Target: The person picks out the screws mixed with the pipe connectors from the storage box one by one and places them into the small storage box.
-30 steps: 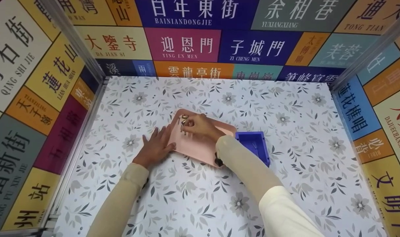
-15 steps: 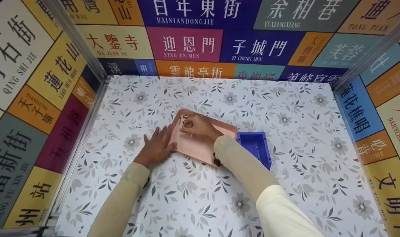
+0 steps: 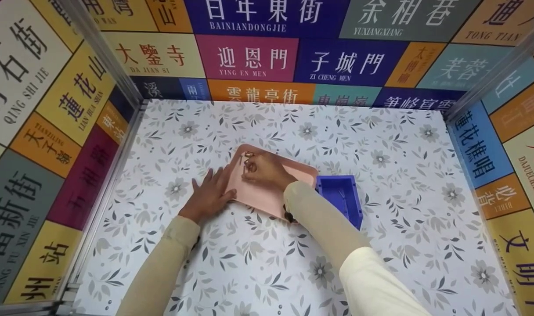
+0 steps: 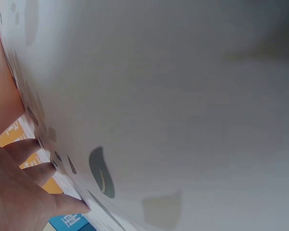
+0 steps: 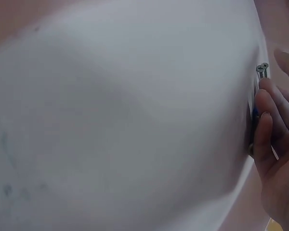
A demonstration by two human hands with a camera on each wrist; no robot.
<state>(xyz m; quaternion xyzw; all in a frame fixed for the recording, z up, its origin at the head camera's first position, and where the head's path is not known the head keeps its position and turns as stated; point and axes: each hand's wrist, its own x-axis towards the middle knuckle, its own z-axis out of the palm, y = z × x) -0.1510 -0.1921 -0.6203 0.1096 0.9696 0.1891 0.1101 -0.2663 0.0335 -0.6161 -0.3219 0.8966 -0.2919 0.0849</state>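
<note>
My left hand lies palm down on the tabletop with its fingers spread, fingertips and thumb right at the left rim of the pink tray. My right hand is low over the far left part of that tray, its fingers curled. In the right wrist view, two cross-head screws show at the curled fingers, which seem to hold them; their lower ends are hidden behind the fingers. Another thin screw lies by the tray's far left corner. A small brass-coloured piece is just beyond the fingers.
An open blue box stands against the tray's right side, with a thin piece of metal inside it; my right sleeve hides part of the box. Panels with printed characters enclose the flower-patterned tabletop.
The right hand's fingertips have shifted slightly and the thin ends that showed below them are now hidden. The left hand and tray have stayed in place.
</note>
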